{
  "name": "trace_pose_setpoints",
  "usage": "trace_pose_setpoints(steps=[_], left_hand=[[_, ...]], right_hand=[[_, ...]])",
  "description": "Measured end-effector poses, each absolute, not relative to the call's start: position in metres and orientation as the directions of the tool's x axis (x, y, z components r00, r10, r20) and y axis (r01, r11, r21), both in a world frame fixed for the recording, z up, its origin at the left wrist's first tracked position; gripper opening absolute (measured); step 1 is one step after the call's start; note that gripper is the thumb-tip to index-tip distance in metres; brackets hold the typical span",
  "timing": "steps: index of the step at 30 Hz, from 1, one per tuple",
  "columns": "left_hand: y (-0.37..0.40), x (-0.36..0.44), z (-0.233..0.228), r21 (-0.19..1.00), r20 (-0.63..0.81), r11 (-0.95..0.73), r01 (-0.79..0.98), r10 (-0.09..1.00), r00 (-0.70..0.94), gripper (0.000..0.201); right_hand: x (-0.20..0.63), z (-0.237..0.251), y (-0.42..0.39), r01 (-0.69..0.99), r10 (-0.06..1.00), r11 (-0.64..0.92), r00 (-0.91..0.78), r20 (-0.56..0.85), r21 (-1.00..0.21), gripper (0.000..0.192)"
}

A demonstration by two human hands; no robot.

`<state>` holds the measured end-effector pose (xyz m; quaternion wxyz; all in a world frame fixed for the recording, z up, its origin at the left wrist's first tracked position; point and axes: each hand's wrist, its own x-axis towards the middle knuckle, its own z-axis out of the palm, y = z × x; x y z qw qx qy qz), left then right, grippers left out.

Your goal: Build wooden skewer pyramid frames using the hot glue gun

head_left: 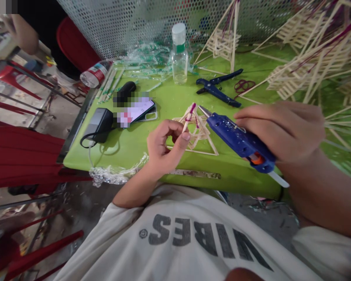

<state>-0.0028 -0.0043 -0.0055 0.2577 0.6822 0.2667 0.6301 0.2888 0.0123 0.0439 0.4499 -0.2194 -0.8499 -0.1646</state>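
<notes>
Two hands busy: our left hand (163,146) pinches a stick of the small stick pyramid (196,130) near the surface's (169,105) front edge, steadying it so our right hand (277,128), gripping the glue gun (240,140), keeps its nozzle at the apex.

The stick pyramid (197,130) stands on the table (163,109), phone (137,111) to its left, pliers (218,89) behind.

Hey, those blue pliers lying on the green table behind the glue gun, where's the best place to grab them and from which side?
Grip the blue pliers by the two handles, which splay apart toward the far right. Come from above at that right end: the handles lie flat on the green table, and the bottle stands to the left of the jaw end.
</notes>
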Motion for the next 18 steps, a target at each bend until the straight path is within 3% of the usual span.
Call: trace_pose_setpoints(steps=[6, 13, 18], left_hand=[[-0.004, -0.003, -0.008, 0.687, 0.725, -0.726, 0.028, 0.687, 0.043, 0.022], [-0.003, -0.001, -0.01, 0.686, 0.727, -0.727, 0.014, 0.686, 0.02, 0.021], [-0.003, 0.001, -0.009, 0.697, 0.717, -0.717, 0.029, 0.697, 0.002, 0.028]], right_hand=[[0.295, 0.048, 0.014, 0.5, 0.179, 0.852, -0.555, 0.812, 0.154, 0.022], [0.294, 0.048, 0.015, 0.5, 0.17, 0.852, -0.547, 0.82, 0.157, 0.028], [0.288, 0.054, 0.003, 0.49, 0.24, 0.871, -0.492, 0.837, 0.038, 0.018]])
